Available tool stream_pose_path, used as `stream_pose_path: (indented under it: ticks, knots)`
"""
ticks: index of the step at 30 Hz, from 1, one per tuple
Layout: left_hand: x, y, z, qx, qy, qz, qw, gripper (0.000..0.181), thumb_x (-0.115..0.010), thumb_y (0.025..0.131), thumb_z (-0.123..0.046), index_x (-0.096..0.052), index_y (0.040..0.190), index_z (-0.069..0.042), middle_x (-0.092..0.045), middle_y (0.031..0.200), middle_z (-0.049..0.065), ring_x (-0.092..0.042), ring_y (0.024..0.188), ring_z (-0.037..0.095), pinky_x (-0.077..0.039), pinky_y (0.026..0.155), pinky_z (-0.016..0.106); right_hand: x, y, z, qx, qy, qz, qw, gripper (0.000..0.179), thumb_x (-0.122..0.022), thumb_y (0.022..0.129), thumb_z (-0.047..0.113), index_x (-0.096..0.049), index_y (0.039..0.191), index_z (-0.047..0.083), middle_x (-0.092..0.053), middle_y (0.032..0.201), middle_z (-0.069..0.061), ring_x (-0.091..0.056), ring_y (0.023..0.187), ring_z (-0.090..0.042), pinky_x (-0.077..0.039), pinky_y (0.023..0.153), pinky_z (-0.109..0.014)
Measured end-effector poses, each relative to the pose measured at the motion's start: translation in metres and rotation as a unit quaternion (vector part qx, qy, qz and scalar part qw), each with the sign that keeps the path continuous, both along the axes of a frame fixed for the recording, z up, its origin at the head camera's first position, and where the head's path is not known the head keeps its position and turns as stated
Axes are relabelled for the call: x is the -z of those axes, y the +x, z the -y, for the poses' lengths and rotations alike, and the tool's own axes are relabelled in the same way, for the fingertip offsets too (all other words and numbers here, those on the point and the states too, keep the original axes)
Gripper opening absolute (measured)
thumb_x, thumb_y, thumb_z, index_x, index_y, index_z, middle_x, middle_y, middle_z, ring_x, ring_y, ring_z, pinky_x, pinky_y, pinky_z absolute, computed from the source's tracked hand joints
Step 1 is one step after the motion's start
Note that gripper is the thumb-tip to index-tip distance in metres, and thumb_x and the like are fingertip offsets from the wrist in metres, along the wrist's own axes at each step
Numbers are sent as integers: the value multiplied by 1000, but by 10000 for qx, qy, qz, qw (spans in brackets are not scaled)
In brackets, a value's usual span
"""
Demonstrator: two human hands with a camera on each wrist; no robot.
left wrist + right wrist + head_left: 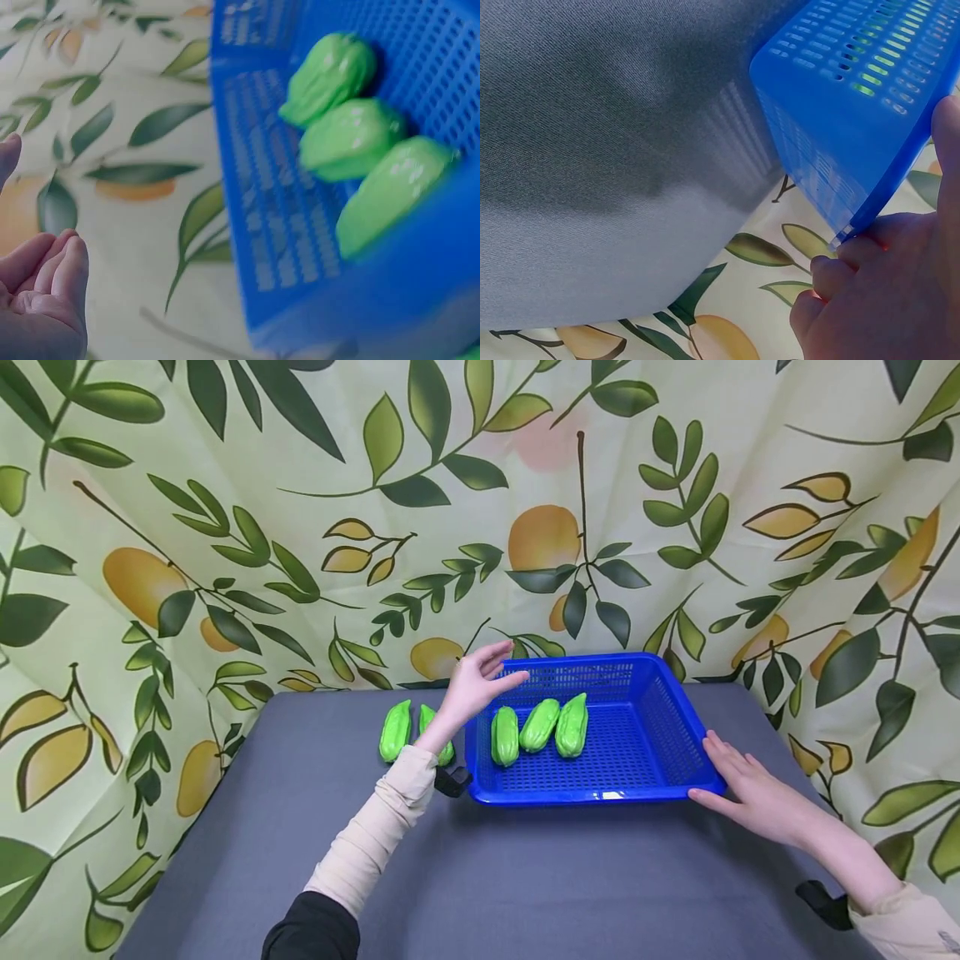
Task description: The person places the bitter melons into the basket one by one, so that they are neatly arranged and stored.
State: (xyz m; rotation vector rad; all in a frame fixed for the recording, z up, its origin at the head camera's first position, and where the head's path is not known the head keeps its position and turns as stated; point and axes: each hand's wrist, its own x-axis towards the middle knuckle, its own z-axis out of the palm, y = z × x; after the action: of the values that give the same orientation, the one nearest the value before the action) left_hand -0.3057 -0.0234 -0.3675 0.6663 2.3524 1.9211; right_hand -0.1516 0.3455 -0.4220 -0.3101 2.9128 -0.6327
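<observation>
My left hand [480, 681] is raised over the left rim of a blue plastic basket [600, 797], its fingers apart from the thumb and nothing between them. In the left wrist view the same hand [46, 300] is off to the side of the basket. Three glossy green ribbed vegetables, like bitter melons [539, 727], lie side by side in the basket's left half. At the basket's right rim, my right hand [761, 797] rests with fingers extended along the edge and thumb near the front corner.
Left of the basket, two more green vegetables lie on the grey tabletop [300, 843]: one in full sight [395, 732], the other [447, 753] partly behind my left wrist. A leaf-and-fruit patterned cloth [450, 552] hangs behind and around the table.
</observation>
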Motion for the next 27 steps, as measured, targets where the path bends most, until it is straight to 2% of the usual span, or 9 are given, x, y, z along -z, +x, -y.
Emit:
stream_pose_path:
  ticks: [3,10,14,18,23,27]
  knots:
    - [-4,-2,14,-270,179,51,9995,59,-73,82,-9,-49,134,3,-53,138,15,-50,130,24,-43,105,31,-1,0,-2,-23,-10,-31,10000,92,-53,93,49,-7,149,-7,-4,154,-31,-7,141,-50,8,117,-56]
    - [-4,-1,32,-314,143,102,9994,58,-73,83,-11,-49,135,1,-53,138,15,-49,131,22,-43,105,27,0,-1,-3,-62,-4,-33,10000,91,-53,93,48,-7,149,-7,-3,154,-31,-6,141,-51,10,117,-55]
    - [-2,1,46,-526,295,29,9982,58,-71,83,-9,-48,135,3,-52,138,17,-47,132,26,-42,107,33,1,-2,-1,-59,-5,-4,10000,91,-53,93,49,-8,148,-8,-4,154,-32,-7,140,-51,8,116,-57]
    - [-1,3,63,-747,395,-40,9964,57,-71,84,-7,-48,135,4,-52,138,18,-46,132,31,-42,106,32,1,-1,-1,-45,25,-18,10000,92,-53,93,49,-8,148,-9,-5,154,-33,-8,140,-52,5,116,-59]
    - [0,6,84,-877,410,90,9953,58,-71,83,-8,-48,135,2,-51,139,17,-46,133,28,-43,104,25,0,-1,0,-63,9,-36,10000,91,-54,93,48,-8,148,-9,-5,153,-33,-8,140,-53,6,116,-59]
    - [0,11,100,-1123,475,240,9922,60,-73,82,-8,-48,136,1,-50,140,16,-47,132,23,-40,108,29,0,-1,0,-74,8,-29,10000,91,-53,93,48,-8,148,-9,-5,153,-33,-8,140,-53,6,116,-58]
